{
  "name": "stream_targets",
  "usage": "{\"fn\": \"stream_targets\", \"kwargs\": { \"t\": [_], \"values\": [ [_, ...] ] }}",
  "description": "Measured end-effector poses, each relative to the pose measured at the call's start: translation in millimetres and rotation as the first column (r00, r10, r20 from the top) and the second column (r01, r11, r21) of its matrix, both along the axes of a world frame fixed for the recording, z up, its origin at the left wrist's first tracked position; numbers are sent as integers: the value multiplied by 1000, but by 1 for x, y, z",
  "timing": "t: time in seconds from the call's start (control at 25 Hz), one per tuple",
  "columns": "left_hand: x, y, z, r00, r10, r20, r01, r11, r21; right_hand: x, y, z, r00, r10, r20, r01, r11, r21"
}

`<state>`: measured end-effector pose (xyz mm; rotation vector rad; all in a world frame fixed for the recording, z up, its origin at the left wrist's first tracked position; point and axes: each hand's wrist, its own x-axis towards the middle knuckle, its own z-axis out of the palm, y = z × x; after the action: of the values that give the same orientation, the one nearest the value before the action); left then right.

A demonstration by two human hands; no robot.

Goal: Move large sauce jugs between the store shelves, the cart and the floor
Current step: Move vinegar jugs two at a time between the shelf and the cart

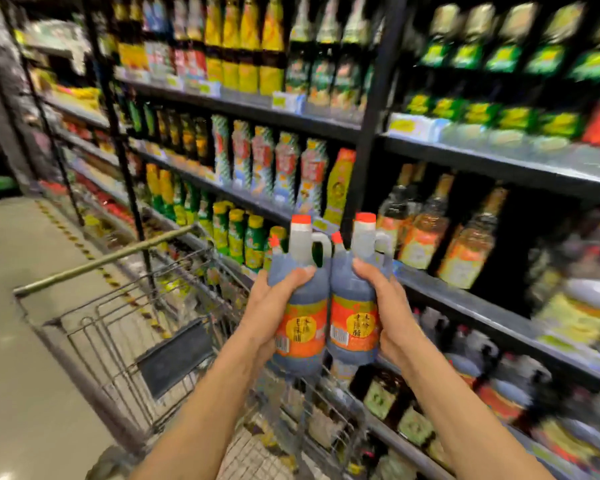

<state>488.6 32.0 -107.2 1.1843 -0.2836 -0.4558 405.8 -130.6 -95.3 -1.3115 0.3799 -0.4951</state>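
I hold two large dark sauce jugs side by side in front of me, above the far end of the wire cart (pixel 125 327). Each has a red cap, a pale neck with a handle and an orange label. My left hand (pixel 274 306) grips the left jug (pixel 302 327) around its body from the left. My right hand (pixel 385 306) grips the right jug (pixel 355 323) from the right. A smaller red-capped bottle seems attached to each jug near the shoulder. Both jugs are upright and touch each other.
Store shelves (pixel 499 164) full of bottles run along the right, from close by to far left. Similar dark jugs (pixel 471 355) stand on a low shelf at right. The cart's handle bar (pixel 104 261) points left. Pale floor (pixel 18 341) with a striped line lies left.
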Motion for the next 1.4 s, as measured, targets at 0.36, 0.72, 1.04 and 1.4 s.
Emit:
{"fn": "stream_targets", "kwargs": {
  "t": [0.36, 0.72, 1.04, 1.4],
  "values": [
    [-139, -96, 62, 950, -310, 43, 310, 951, -4, -182, -73, 46, 967, -250, 53, 251, 968, -17],
    [-344, -230, 60, 841, -540, 35, 540, 842, 7, -414, -171, 48, 874, -484, 49, 485, 874, -23],
    [-502, -337, 64, 676, -737, 25, 737, 676, -9, -591, -231, 57, 736, -675, 46, 677, 736, -20],
    [-603, -440, 62, 409, -912, -22, 912, 409, 33, -704, -280, 52, 489, -871, -44, 871, 490, -15]
  ]
}}
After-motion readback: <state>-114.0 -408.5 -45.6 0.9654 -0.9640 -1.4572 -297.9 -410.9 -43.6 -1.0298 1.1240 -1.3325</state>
